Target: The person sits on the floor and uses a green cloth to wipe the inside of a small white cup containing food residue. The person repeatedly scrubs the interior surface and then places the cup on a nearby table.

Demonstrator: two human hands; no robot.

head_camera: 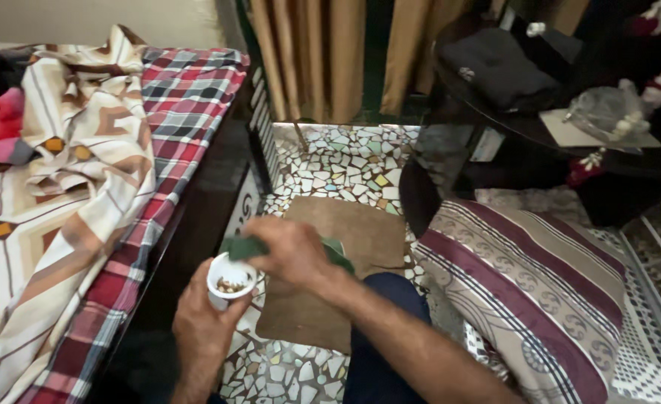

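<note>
My left hand [203,329] grips a small white cup [229,280] from below; brownish bits lie inside it. Just right of the cup, my right hand [291,251] holds a green leaf [244,247], whose other end [338,256] pokes out past the fingers. The leaf's near edge sits over the cup's rim. Both hands hover above a brown mat [345,239] on a mosaic tile floor [345,161].
A bed with a plaid sheet [181,97] and a patterned blanket [69,164] runs along the left. A striped cushion [540,284] lies at the right. Behind it stands a dark round table [510,120] with a black bag [495,67]. Brown curtains [323,52] hang at the back.
</note>
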